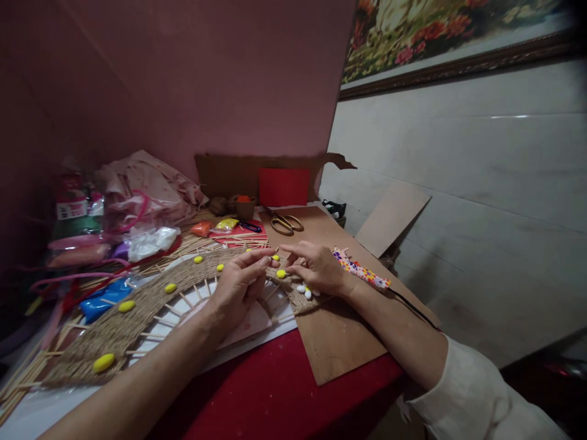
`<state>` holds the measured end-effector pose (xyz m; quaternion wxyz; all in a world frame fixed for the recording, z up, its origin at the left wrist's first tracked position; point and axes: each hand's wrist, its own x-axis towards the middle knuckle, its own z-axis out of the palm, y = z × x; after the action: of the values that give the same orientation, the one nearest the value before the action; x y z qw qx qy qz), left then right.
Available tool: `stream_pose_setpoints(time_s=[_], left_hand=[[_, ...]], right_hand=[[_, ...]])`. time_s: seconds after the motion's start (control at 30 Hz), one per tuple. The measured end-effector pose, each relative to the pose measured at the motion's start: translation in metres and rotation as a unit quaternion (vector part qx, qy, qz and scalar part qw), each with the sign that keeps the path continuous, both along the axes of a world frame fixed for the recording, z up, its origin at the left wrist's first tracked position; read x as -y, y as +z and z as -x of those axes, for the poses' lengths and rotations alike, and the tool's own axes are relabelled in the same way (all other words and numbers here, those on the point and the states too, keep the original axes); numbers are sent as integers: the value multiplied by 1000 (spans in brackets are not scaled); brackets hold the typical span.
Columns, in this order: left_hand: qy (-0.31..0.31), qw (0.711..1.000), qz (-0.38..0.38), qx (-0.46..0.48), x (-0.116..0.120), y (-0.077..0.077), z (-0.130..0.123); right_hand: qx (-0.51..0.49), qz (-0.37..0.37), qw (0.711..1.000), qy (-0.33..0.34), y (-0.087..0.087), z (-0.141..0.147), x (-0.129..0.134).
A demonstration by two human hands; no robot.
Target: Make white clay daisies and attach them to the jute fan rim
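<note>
My left hand (243, 278) is held over the arched woven piece, its thumb and fingers pressed together in a pinch. My right hand (316, 266) comes in from the right with curled fingers, its index fingertip meeting the left fingertips. Whatever lies between the fingertips is too small to make out. Below them curves an arch of brown twine (149, 290) woven over thin wooden sticks. Yellow oval pieces (127, 305) dot the twine. White petal-shaped pieces (308, 294) sit around a yellow one beside my right wrist.
Gold-handled scissors (282, 226) lie on a brown board (339, 342). Orange (202, 228), yellow (226, 225) and blue packets (106, 299) lie around the arch, with bundled sticks behind. Bags pile up at left. A red card (284, 186) leans at the back, and patterned fabric (362, 269) lies by my right forearm.
</note>
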<state>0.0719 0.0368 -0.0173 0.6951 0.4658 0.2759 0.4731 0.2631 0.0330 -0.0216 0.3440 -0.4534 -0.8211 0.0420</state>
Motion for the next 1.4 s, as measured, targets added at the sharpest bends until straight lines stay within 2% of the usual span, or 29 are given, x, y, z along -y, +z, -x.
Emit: stream_pose_setpoints(time_s=[0.27, 0.6, 0.7, 0.8, 0.93, 1.13, 1.4], left_hand=[[-5, 1000, 0, 1, 0, 0, -1], [0, 1000, 0, -2, 0, 2, -2], [0, 1000, -1, -2, 0, 1, -1], [-5, 1000, -7, -1, 0, 0, 0], [-5, 1000, -8, -4, -1, 0, 0], [4, 1000, -2, -1, 0, 2, -1], [3, 1000, 0, -5, 1, 3, -2]], right_hand=[[7, 35, 999, 4, 1, 1, -1], [1, 9, 1000, 28, -4, 1, -5], [-5, 1, 1000, 18, -2, -1, -4], [-7, -23, 1000, 1, 0, -4, -2], [11, -55, 998, 10, 1, -6, 1], [38, -56, 998, 16, 4, -4, 2], [18, -71, 997, 28, 5, -4, 4]])
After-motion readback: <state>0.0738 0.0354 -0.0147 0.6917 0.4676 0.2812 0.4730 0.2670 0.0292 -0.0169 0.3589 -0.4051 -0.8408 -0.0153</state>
